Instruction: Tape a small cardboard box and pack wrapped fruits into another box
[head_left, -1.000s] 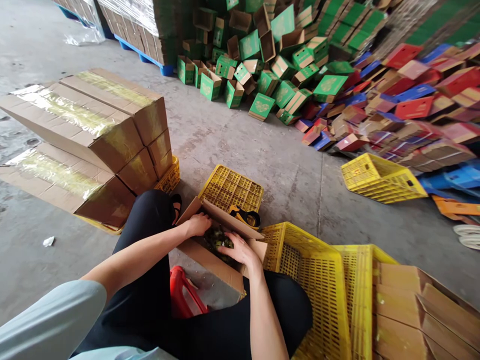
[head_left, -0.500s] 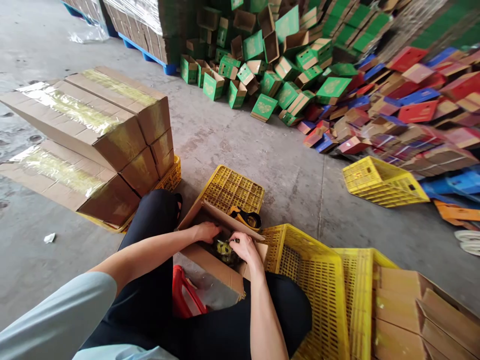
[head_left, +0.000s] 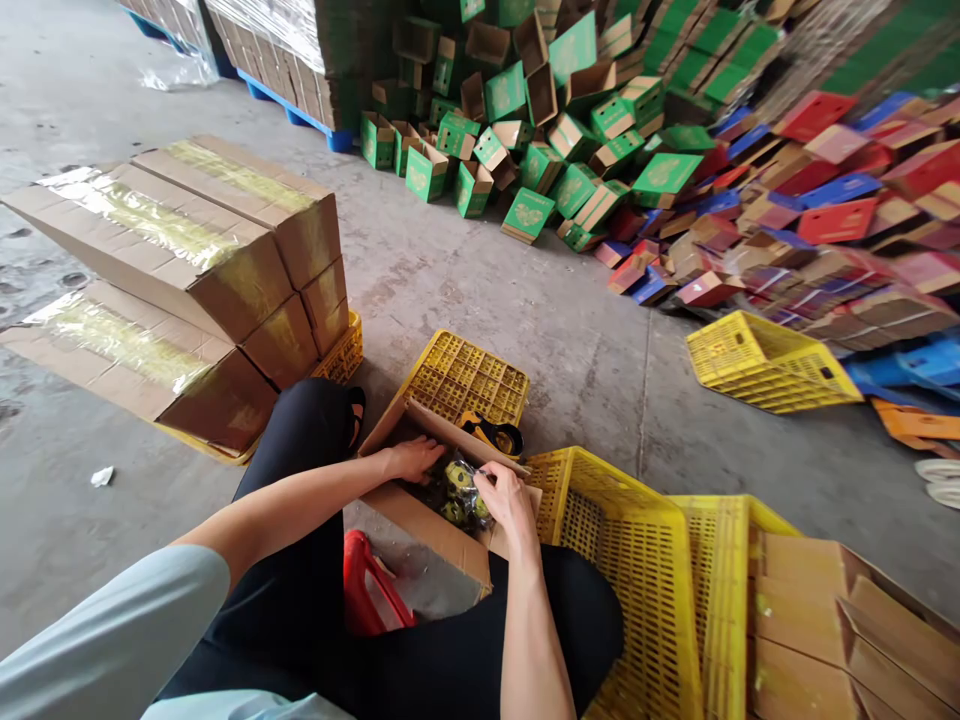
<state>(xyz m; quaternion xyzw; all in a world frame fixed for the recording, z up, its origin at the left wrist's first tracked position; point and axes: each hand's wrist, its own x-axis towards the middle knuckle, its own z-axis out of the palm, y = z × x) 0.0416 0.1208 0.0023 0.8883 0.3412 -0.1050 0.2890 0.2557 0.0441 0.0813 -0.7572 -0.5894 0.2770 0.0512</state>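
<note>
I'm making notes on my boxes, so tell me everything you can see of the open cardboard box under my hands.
The open cardboard box is brown, long and narrow, its flaps spread open. It lies slantwise between the knees, beside a yellow crate. Your left hand reaches inside; your right hand pinches clear plastic over yellow-green contents. What supports it is hidden.

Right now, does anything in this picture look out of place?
Green cardboard boxes lie tumbled at mixed angles, unlike a neat stack; a small white scrap lies alone on the grey concrete floor, like litter.
</note>
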